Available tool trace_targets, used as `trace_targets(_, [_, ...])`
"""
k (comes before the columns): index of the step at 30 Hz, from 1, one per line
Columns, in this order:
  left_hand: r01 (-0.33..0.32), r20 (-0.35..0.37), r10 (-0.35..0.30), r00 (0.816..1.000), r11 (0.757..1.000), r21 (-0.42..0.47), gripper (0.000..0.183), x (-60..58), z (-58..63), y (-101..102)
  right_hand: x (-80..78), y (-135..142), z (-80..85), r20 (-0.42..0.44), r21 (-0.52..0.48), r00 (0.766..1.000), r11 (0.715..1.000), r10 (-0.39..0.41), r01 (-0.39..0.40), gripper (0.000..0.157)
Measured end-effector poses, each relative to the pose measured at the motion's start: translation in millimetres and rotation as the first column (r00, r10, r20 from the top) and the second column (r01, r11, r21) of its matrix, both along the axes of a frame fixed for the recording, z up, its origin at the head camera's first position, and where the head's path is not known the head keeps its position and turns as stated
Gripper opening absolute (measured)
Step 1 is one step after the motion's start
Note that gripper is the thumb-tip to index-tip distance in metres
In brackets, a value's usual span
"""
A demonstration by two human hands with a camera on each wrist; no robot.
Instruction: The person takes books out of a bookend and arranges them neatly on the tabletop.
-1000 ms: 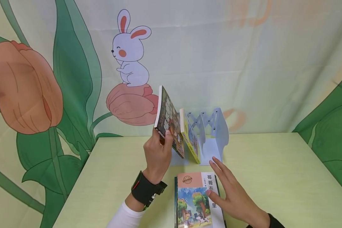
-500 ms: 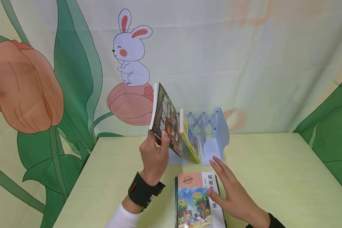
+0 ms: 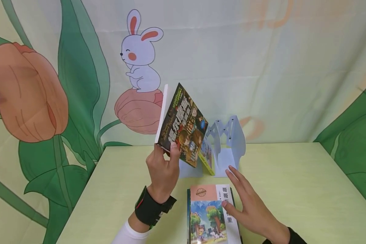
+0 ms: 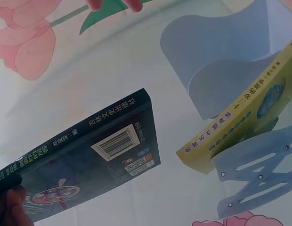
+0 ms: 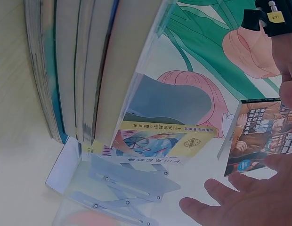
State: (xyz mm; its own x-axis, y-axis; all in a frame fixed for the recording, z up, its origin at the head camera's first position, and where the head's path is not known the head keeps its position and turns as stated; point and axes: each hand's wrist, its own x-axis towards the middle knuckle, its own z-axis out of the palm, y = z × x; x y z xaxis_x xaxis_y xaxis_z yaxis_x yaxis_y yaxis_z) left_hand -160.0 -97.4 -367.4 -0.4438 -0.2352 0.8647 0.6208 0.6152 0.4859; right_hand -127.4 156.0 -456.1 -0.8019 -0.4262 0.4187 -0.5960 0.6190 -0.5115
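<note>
My left hand [image 3: 163, 173] grips a dark-covered paperback book [image 3: 183, 128] near its lower left corner, thumb on the front cover. The book is tilted in the air, apart from the table; its back cover and spine show in the left wrist view. Behind it a yellow book [image 3: 206, 157] leans in a pale blue expandable bookend rack [image 3: 236, 142], partly hidden. My right hand [image 3: 253, 210], fingers spread and fairly straight, is over the right side of a stack of books [image 3: 208, 220]. Whether it touches the top cover I cannot tell.
The stack, seen edge-on in the right wrist view, has several books [image 5: 89, 70]. The pale green table [image 3: 292, 183] ends at a printed cloth backdrop [image 3: 292, 84] right behind the rack. A black band [image 3: 154, 208] circles the left wrist.
The dark book has turned so its front cover faces the head camera more, covering more of the yellow book. My left hand has shifted slightly left; the right hand has barely moved.
</note>
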Motion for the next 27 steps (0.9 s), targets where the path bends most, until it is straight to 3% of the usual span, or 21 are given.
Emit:
trace_targets(6, [0.040,-0.001,-0.039,0.999,0.999,0.009,0.035,3.4,-1.6,1,-1.0,2,7.2,-0.047,-0.003,0.999,1.000,0.006,-0.006,0.088])
trace_targets(19, [0.093,0.039,-0.092,0.995,0.996,-0.015,0.039,12.0,-20.5,4,-3.6,6,27.8,-0.135,-0.088,0.990,0.995,0.035,-0.047,0.090])
trace_targets(27, [0.192,0.125,-0.193,0.973,0.981,0.015,0.040,21.3,-23.4,14,-9.4,7,38.2,-0.149,-0.152,0.987,0.986,0.051,-0.074,0.088])
